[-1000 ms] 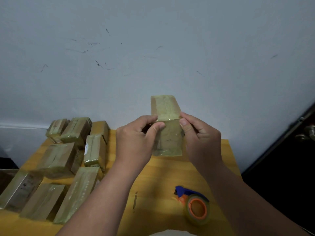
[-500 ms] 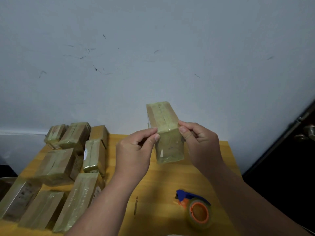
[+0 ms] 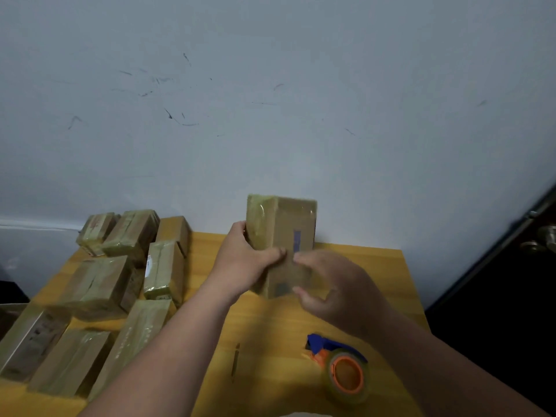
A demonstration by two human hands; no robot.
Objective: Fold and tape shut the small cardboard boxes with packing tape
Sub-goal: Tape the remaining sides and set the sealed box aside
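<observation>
Pale grey wall point(image 3: 301, 115), scuffed with dark marks, backs the yellow wooden table point(image 3: 376, 266) over which I watch from the head camera as a person works a small cardboard box point(image 3: 281, 233) held upright in the air. I see the left hand point(image 3: 243, 263) gripping the box's left side, thumb curled across the front face and fingers wrapped behind. I see the right hand point(image 3: 334, 284) blurred just in front of the box's lower right part, fingers spread and curved toward it; I cannot tell whether it touches or holds the cardboard. Glossy packing tape covers the box's top and left edge, and a small blue mark shows on its front face. Nearer me on the table, below the right forearm, lies a tape dispenser point(image 3: 343, 368) with a blue handle, an orange core and a roll of clear tape, resting on its side. A thin dark slot or mark point(image 3: 235, 361) shows in the tabletop between the forearms. Across the left part of the table sits a cluster of taped boxes point(image 3: 99, 284), some stacked on one another and lying at different angles, reaching from the wall to the near edge. At far right, a dark door point(image 3: 511, 296) with a metal knob point(image 3: 544, 240) stands beside the wall.
</observation>
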